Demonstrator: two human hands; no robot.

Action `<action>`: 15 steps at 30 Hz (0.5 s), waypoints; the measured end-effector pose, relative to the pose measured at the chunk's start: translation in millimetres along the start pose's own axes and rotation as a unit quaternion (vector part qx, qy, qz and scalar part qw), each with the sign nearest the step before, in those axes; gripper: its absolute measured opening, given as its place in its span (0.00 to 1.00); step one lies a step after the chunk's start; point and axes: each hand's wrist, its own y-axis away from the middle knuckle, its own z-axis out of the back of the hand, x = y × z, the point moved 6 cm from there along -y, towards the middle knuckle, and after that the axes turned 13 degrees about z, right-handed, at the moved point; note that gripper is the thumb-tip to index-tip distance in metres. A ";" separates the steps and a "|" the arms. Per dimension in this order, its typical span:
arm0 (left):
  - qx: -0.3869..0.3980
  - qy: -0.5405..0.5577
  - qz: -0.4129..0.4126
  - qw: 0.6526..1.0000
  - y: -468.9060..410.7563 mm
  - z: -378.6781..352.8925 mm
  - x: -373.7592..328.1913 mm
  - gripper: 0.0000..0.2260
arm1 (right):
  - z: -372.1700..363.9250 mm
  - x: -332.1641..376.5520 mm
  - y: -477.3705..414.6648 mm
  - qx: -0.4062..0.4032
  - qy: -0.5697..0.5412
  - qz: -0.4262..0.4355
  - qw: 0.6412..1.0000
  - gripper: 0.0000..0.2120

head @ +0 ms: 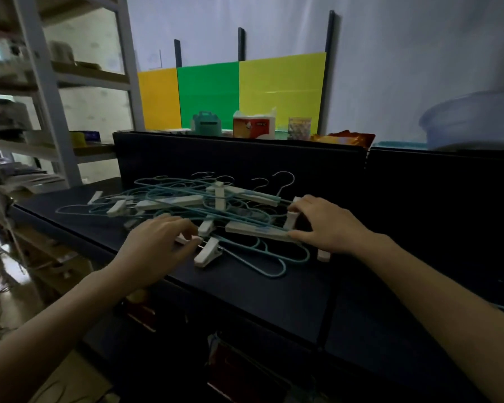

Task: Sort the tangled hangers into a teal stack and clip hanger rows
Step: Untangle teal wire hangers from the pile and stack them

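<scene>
A tangled pile of hangers (186,205) lies on the dark table (259,292). Thin teal wire hangers (269,264) are interlaced with white clip hangers, whose bars and clips (206,253) stick out at many angles. My left hand (160,242) rests on the pile's near left side, fingertips pinching a white clip. My right hand (326,225) is on the near right side, thumb and fingers closed on the end of a white clip hanger bar (258,231). Metal hooks (284,181) point toward the back panel.
A dark partition (239,158) rises behind the pile. On the ledge behind it stand a teal box (206,123), a red and white tissue pack (255,125), a jar and snack bags. A metal shelving rack (56,91) stands to the left, a blue basin (472,120) at right.
</scene>
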 end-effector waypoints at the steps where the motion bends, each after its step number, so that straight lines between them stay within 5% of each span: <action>1: 0.001 0.002 -0.001 1.000 -10.3 -1.0 5.2 0.09 | -2.5 -5.0 -10.4 0.006 0.016 -0.009 1.000 0.31; 7: -0.021 0.010 -0.010 1.000 -58.3 -12.4 42.5 0.08 | -20.1 -19.6 -56.9 0.070 0.087 -0.041 0.993 0.45; 15: -0.015 -0.040 -0.022 0.999 -116.0 -27.5 96.7 0.28 | -27.4 -18.8 -66.8 0.094 0.119 -0.061 0.987 0.47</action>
